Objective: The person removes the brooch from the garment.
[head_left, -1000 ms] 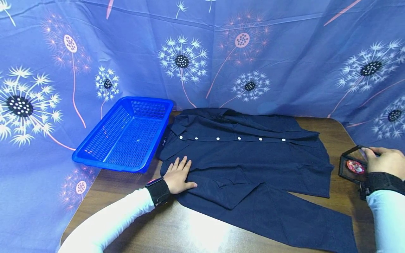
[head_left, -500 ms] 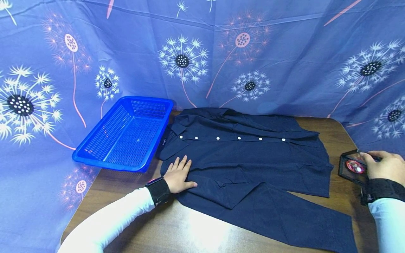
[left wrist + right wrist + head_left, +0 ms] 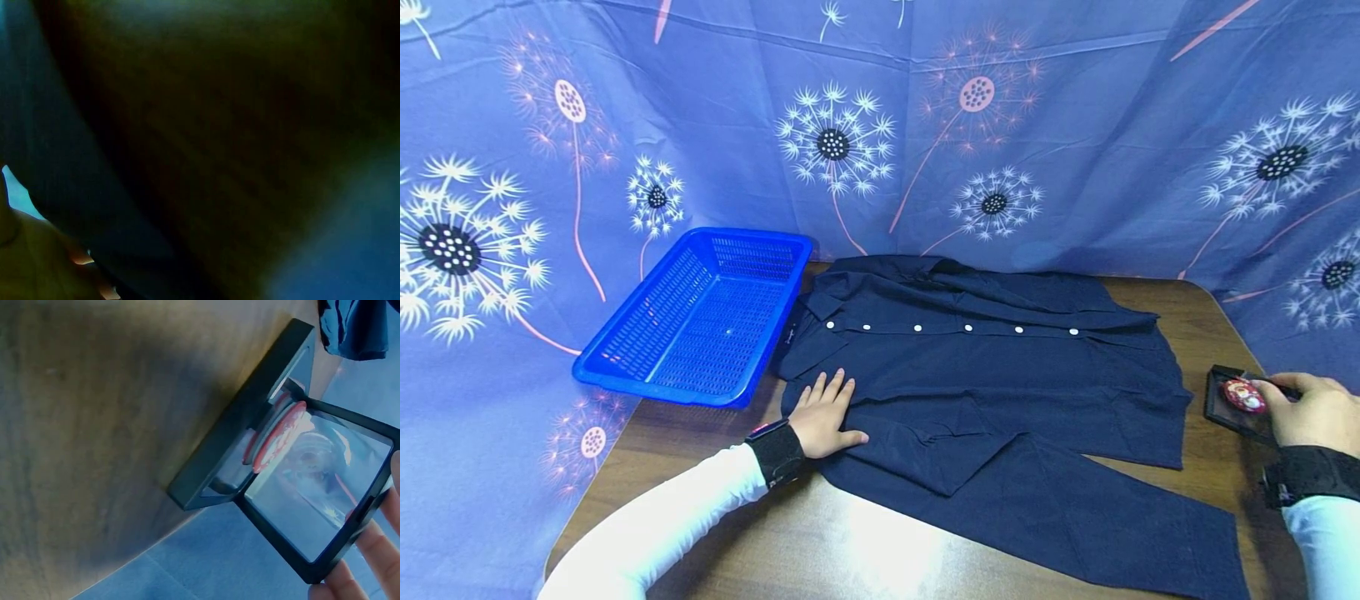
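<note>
A dark navy shirt [image 3: 992, 367] with white buttons lies spread on the table, its collar to the left. My left hand [image 3: 822, 421] rests palm down near the shirt's shoulder, fingers spread. Only part of that hand [image 3: 37, 262] shows in the dark left wrist view. At the far right, my right hand [image 3: 1315, 412] grips a black-framed clear display case [image 3: 1232, 412]. The right wrist view shows the case's halves [image 3: 240, 415] parted in a V, my fingers [image 3: 375, 547] on one frame. A round red badge [image 3: 279, 437] sits between the clear films.
A blue perforated plastic basket [image 3: 692, 325] stands left of the collar, at the table's left edge. The wooden table [image 3: 760, 525] shows along the front and right. A blue dandelion-print cloth [image 3: 910, 125] hangs behind it.
My right hand has moved slightly toward me, and the case half it grips has tipped to the right and lower. My left hand and the shirt look unchanged.
</note>
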`<state>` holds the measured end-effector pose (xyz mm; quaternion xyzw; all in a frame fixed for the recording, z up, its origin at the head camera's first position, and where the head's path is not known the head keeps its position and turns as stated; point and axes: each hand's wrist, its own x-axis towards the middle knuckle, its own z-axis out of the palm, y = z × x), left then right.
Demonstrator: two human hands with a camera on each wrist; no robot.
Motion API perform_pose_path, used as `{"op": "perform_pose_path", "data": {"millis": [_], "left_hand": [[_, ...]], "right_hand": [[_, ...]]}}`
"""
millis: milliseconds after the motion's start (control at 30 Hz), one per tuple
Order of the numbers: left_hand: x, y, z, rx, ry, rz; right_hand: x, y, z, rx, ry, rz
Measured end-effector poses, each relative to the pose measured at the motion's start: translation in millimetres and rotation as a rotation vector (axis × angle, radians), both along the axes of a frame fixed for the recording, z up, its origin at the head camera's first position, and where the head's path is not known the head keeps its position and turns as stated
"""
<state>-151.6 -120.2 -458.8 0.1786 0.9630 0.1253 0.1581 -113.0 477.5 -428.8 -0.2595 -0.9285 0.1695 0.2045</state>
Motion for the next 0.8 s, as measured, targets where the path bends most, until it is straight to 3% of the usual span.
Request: {"op": "perform_pose_path", "data": {"millis": [200,533,800], "left_hand": [[-0.7,-0.3,-1.9,0.005,0.005,-0.003],[-1.0,0.1,-4.0,0.007,0.018,0.005],[0.0,0.7,-0.9,0.008,0.007,0.002]], "right_hand": [[5.0,1.5,-7.3,0.041,-0.003,0.022],[14.8,9.7,-21.2,0.171,-0.028,0.161],[15.9,13.9,-21.1,0.163,-0.167,0.191]]}}
